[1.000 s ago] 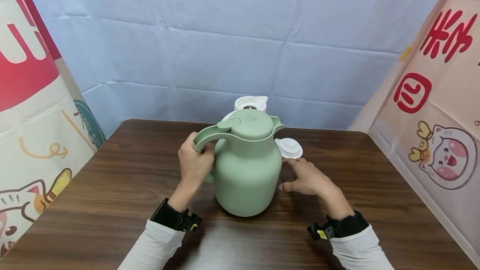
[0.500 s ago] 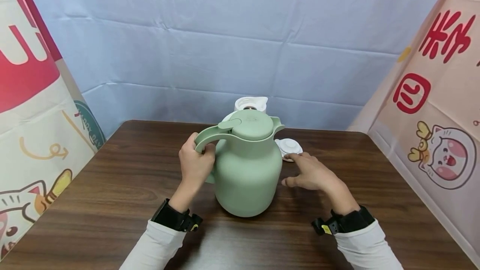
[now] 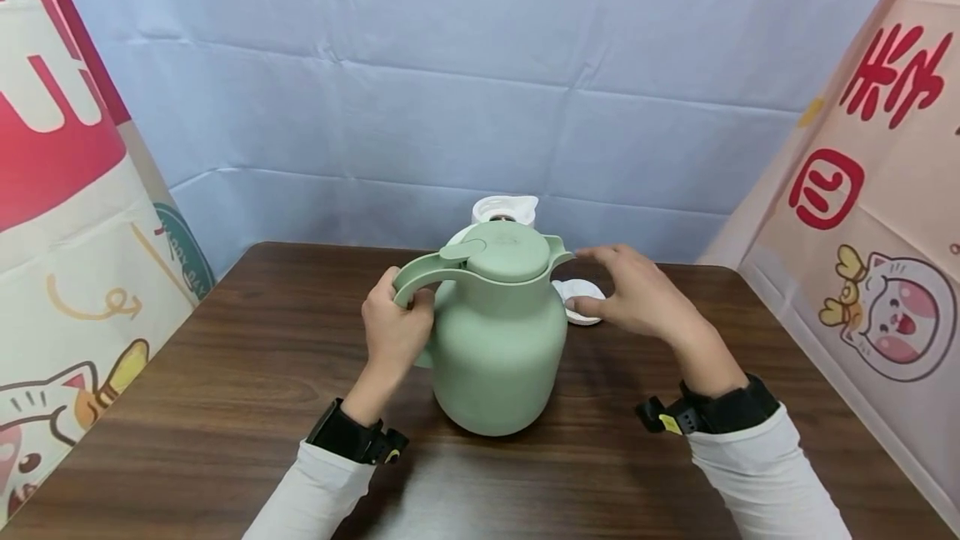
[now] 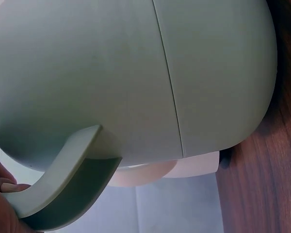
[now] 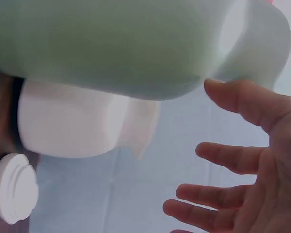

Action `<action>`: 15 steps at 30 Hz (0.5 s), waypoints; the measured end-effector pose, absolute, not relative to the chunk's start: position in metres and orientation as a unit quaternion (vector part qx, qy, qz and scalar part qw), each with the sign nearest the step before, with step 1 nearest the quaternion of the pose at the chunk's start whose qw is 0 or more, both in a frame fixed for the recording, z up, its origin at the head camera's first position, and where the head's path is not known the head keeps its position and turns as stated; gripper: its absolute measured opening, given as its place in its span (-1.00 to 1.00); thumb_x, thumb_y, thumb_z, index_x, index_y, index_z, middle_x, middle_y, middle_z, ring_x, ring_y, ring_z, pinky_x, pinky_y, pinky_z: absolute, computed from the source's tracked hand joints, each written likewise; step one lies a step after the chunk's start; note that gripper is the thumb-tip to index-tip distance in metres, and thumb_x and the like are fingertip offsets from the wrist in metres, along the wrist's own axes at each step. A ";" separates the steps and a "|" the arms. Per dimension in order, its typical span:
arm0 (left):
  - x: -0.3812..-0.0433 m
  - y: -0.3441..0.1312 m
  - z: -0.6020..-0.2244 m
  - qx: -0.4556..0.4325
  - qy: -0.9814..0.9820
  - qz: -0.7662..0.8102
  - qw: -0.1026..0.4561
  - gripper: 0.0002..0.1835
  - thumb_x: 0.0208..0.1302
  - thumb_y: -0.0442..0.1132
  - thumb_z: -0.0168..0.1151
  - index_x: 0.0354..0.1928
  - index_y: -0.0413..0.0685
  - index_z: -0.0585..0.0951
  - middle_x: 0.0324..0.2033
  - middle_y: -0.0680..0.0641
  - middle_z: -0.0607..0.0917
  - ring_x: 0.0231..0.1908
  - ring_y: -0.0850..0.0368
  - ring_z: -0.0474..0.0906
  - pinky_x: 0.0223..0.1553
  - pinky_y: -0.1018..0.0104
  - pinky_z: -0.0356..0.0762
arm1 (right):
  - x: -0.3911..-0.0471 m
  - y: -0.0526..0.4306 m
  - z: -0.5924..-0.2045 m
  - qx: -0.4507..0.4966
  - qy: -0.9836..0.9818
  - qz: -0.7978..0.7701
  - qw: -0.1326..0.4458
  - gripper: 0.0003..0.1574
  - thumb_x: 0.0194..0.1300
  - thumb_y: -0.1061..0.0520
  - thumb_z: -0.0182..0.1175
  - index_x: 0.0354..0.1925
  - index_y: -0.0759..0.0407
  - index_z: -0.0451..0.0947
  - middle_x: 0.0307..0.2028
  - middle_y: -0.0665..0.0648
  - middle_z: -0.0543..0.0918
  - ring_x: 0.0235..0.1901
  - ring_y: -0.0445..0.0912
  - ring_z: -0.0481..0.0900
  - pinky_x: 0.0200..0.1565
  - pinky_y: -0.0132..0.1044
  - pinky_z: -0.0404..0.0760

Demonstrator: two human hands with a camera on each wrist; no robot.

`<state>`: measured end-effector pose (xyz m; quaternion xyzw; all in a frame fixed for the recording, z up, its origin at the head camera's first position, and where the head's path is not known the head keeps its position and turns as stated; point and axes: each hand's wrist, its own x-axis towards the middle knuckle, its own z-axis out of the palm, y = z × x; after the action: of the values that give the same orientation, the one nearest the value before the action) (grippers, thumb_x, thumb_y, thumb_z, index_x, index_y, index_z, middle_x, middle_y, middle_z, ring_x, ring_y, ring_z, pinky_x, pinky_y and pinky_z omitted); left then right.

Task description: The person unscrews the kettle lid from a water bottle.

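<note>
A green thermos jug point(image 3: 498, 348) with its lid point(image 3: 510, 251) on stands upright on the wooden table. My left hand point(image 3: 396, 322) grips the jug's handle point(image 4: 72, 179), fingers curled round it. To the jug's right my right hand point(image 3: 637, 290) is raised with spread fingers, the fingertips close to the spout; it holds nothing. In the right wrist view the thumb point(image 5: 237, 99) overlaps the jug's edge. Behind the green jug is a white jug point(image 5: 72, 119), mostly hidden in the head view, its top uncovered. A white lid point(image 5: 15, 189) lies on the table beside it.
The brown wooden table point(image 3: 285, 407) extends round the jugs. A pale blue cloth point(image 3: 375, 90) hangs behind its far edge. Printed cloths point(image 3: 870, 240) with cartoon cats hang at both sides.
My right hand has risen from low beside the green jug's body to near its spout, passing over the white lid. My left hand keeps its grip on the handle, and the jug stays put.
</note>
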<state>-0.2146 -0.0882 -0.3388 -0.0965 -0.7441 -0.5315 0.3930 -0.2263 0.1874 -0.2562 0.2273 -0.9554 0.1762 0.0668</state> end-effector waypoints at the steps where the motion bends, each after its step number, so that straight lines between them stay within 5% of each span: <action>1: -0.215 -0.088 -0.339 -0.096 -0.744 -0.531 0.394 -0.69 -0.05 -0.49 0.02 -0.67 -0.04 0.14 -0.81 0.03 0.03 -0.77 0.16 -0.13 -0.70 0.31 -0.04 | -0.226 0.186 -0.253 0.231 -0.953 0.181 0.071 -0.20 0.05 -0.07 0.27 0.19 0.27 0.30 0.09 0.37 0.38 0.10 0.20 0.25 0.04 0.22 0.29; 8: -0.214 -0.089 -0.340 -0.096 -0.745 -0.530 0.393 -0.71 -0.06 -0.49 0.01 -0.66 -0.05 0.15 -0.81 0.03 0.04 -0.77 0.16 -0.12 -0.70 0.30 -0.02 | -0.223 0.174 -0.230 0.252 -0.938 0.215 0.103 -0.21 0.07 -0.08 0.26 0.20 0.20 0.30 0.14 0.32 0.35 0.12 0.18 0.23 0.05 0.21 0.29; 15: -0.214 -0.088 -0.340 -0.093 -0.746 -0.531 0.391 -0.71 -0.06 -0.49 0.01 -0.66 -0.05 0.15 -0.81 0.03 0.03 -0.75 0.16 -0.13 -0.69 0.30 -0.03 | -0.218 0.160 -0.218 0.307 -0.905 0.245 0.163 -0.31 0.06 0.17 0.22 0.20 0.14 0.33 0.14 0.25 0.38 0.04 0.15 0.33 -0.02 0.17 0.37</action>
<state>-0.2139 -0.0884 -0.3402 -0.0925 -0.7463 -0.5306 0.3910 -0.2176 0.1601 -0.2178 0.3067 -0.9052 0.2446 0.1633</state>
